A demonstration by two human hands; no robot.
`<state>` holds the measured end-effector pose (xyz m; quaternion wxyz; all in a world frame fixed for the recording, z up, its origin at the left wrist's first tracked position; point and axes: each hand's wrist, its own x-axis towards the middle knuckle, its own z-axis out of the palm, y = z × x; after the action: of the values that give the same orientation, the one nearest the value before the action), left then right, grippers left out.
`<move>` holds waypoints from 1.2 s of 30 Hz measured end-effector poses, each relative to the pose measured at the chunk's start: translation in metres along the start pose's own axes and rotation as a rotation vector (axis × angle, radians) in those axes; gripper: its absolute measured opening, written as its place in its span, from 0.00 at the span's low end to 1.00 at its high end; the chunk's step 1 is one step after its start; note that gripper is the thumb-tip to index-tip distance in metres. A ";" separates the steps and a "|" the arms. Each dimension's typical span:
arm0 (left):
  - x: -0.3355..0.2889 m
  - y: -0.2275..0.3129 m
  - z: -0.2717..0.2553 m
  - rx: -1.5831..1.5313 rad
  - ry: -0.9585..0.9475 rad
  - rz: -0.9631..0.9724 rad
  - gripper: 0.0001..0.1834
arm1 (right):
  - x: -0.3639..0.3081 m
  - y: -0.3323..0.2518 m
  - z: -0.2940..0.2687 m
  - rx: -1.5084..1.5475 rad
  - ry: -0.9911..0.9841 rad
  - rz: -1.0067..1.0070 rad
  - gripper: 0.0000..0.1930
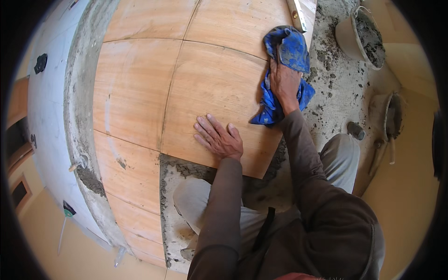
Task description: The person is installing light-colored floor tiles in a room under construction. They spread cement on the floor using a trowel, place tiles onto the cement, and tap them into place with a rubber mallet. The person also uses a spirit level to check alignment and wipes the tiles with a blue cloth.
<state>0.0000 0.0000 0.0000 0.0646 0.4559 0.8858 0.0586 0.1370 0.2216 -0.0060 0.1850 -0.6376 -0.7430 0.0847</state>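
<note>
A crumpled blue cloth [294, 52] overlaps the flat tan tile [212, 91] at right.

A pale bucket [346, 37] of grey mortar [369, 39] sits near another bucket [378, 110].

Tile [224, 88]: smooth face with a fine wood-like grain and low sheen. Cloth [279, 108]: soft fabric, limp and creased, matt where grey residue has smeared it. Floor [329, 100]: rough, matt concrete, strewn with gritty crumbs. Bucket [347, 37]: apparently plastic, dull; mortar [368, 39] within is coarse and lumpy. Level [297, 17]: smooth, metal-looking. Slabs [49, 98]: pale, smooth, rather glossy (composition cannot be confirmed). Sleeve [224, 200]: matt cloth. Trousers [343, 158]: matt, wrinkled cloth. Wall [403, 186]: smooth, apparently painted.
</note>
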 end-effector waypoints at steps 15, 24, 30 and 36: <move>-0.004 0.012 -0.015 0.009 -0.043 -0.003 0.42 | 0.150 -0.185 -0.105 0.810 0.546 -0.680 0.14; 0.006 0.011 -0.036 0.311 -0.390 -0.002 0.44 | 0.011 -0.308 0.114 0.367 -0.110 -1.084 0.17; -0.001 0.001 -0.017 0.081 -0.082 0.009 0.43 | 0.176 -0.273 0.134 0.111 0.052 -0.659 0.20; 0.001 0.002 -0.014 0.035 -0.056 0.011 0.41 | 0.289 -0.110 0.071 -0.090 0.041 -0.226 0.24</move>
<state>-0.0013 0.0007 0.0140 0.0814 0.4634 0.8819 0.0307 -0.0251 0.4931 0.0166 0.1797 -0.5591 -0.8092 0.0166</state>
